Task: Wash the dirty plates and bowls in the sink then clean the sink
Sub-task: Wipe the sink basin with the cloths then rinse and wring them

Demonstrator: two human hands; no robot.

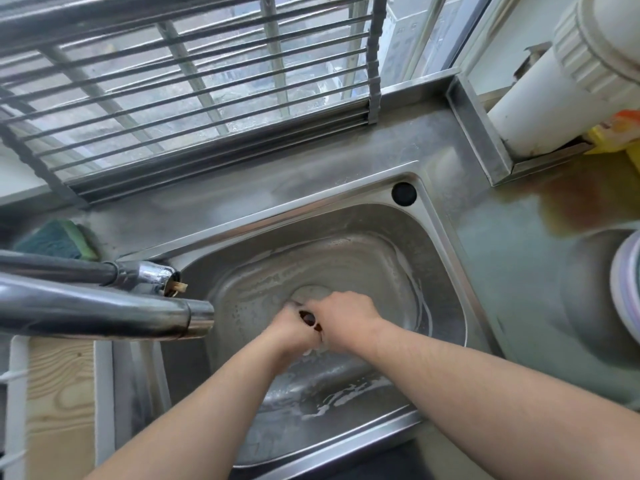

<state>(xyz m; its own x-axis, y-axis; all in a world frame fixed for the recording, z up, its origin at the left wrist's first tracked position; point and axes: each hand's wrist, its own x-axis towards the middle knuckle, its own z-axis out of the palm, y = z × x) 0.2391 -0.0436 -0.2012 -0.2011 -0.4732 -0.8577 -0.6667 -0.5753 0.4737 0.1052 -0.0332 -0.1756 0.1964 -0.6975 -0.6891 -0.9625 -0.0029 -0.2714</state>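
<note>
Head view: faucet (104,306) overhangs sink (381,244), sponge (55,239) behind.

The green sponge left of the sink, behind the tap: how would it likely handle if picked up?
The sponge looks like soft foam with a darker scouring face, so it would probably squash and feel light. It lies flat on the steel counter, so rolling seems unlikely. Whether it is wet is unclear.

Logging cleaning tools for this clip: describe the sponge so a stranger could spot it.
Start at the steel sink and follow its back rim to the far left corner. There, just behind the tap, lies the sponge: dark teal with a yellow-green edge, the only soft, coloured thing there.
</note>
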